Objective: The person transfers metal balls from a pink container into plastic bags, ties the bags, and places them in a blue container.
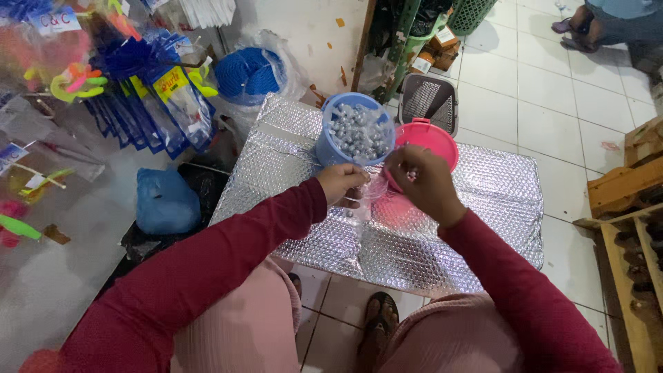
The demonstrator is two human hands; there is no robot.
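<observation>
White floor tiles surround a low tabletop wrapped in silver bubble foil with a quilted texture. One round blue plastic tub, at the far middle, holds many small grey metal balls. One round pink tub stands touching its right side; a pink lid lies near it. The left hand pinches a small clear plastic bag, fingers closed on it. The right hand is curled at the bag's mouth; what its fingertips hold is hidden. Blue packets hang at far left.
</observation>
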